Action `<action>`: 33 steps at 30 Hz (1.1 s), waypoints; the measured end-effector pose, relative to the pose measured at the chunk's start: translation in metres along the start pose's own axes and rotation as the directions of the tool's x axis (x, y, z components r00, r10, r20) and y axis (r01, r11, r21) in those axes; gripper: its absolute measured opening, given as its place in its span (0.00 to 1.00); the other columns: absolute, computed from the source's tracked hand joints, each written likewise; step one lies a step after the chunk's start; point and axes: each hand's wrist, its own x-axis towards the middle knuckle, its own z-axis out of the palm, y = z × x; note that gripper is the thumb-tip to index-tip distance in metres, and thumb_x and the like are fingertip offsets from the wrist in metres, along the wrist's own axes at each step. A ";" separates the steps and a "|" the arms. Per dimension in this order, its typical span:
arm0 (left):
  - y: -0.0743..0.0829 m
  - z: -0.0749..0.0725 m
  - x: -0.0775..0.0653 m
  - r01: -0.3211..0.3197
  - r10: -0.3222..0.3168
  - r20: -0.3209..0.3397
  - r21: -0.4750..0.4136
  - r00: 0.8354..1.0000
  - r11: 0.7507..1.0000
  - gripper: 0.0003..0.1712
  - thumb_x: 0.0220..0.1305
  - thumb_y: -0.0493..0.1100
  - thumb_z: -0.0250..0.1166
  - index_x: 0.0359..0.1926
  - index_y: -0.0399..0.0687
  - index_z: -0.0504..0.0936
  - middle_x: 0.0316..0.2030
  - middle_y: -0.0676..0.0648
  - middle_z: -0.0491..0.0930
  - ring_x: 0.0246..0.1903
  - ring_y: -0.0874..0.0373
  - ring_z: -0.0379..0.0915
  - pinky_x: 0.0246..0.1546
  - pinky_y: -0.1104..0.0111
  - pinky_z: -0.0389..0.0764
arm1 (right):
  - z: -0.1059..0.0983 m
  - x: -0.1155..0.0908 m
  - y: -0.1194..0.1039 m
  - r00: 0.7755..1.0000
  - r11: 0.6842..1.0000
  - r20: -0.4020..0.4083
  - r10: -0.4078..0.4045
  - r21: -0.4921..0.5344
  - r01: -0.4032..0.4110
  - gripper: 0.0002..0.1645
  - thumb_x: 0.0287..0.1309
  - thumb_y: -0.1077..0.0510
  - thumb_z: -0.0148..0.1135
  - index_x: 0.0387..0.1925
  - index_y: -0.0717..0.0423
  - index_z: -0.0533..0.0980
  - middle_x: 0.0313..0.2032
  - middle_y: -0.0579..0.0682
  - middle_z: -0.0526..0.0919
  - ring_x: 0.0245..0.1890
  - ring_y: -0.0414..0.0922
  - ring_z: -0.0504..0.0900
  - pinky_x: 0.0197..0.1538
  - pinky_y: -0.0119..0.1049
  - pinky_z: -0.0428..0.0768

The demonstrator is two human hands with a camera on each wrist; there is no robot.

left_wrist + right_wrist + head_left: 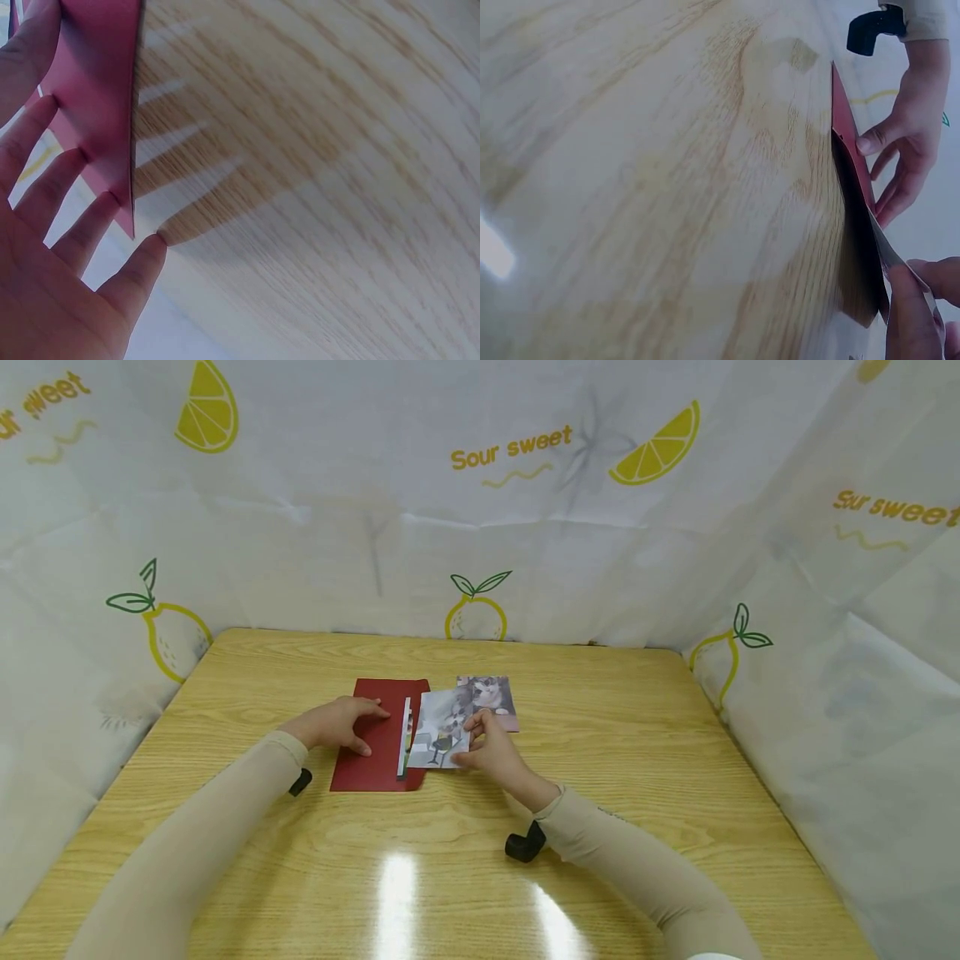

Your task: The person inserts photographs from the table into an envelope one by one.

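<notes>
A red envelope lies flat on the wooden table. My left hand rests on it with fingers spread, and the left wrist view shows the fingertips against the red paper. My right hand pinches a picture card by its right edge. That card, printed in grey tones with a dark glass shape, overlaps the envelope's right side. Between it and my left hand shows the narrow strip of another card, with a white edge and some green and yellow. A second picture card lies just behind the held one, partly covered.
The wooden table extends around the envelope and cards. White sheeting with lemon prints hangs behind and at both sides. A black wrist-worn device sits below my right wrist, another by my left.
</notes>
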 end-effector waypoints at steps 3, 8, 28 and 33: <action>0.000 0.000 0.000 0.001 -0.001 0.002 0.005 1.000 1.000 0.38 0.54 0.45 0.74 0.66 0.45 0.72 0.71 0.34 0.58 0.70 0.35 0.51 0.66 0.47 0.65 | 0.001 -0.002 0.000 1.000 1.000 0.006 0.002 -0.023 -0.001 0.28 0.45 0.75 0.71 0.43 0.62 0.64 0.35 0.54 0.68 0.21 0.41 0.75 0.26 0.31 0.80; 0.001 0.000 0.000 0.008 -0.008 0.004 -0.004 1.000 1.000 0.38 0.54 0.45 0.74 0.66 0.45 0.72 0.71 0.35 0.57 0.70 0.35 0.51 0.66 0.47 0.65 | 0.002 -0.003 0.000 1.000 0.999 0.008 -0.012 -0.044 0.012 0.28 0.45 0.74 0.71 0.43 0.61 0.64 0.34 0.54 0.68 0.21 0.41 0.75 0.26 0.31 0.80; 0.003 -0.001 0.000 0.004 -0.004 -0.004 0.004 1.000 1.000 0.38 0.54 0.44 0.74 0.65 0.44 0.72 0.71 0.34 0.59 0.70 0.36 0.52 0.66 0.48 0.65 | 0.010 -0.007 -0.003 0.997 0.987 0.035 -0.063 -0.143 0.067 0.30 0.43 0.74 0.72 0.43 0.59 0.65 0.35 0.53 0.70 0.26 0.41 0.76 0.29 0.30 0.80; 0.003 -0.001 0.000 -0.010 0.010 -0.005 0.001 1.000 1.000 0.37 0.54 0.44 0.74 0.65 0.43 0.72 0.70 0.33 0.59 0.70 0.35 0.52 0.67 0.48 0.64 | 0.014 -0.007 -0.004 0.997 0.988 0.054 -0.054 -0.142 0.061 0.29 0.43 0.74 0.72 0.43 0.59 0.64 0.35 0.53 0.70 0.24 0.40 0.74 0.27 0.28 0.78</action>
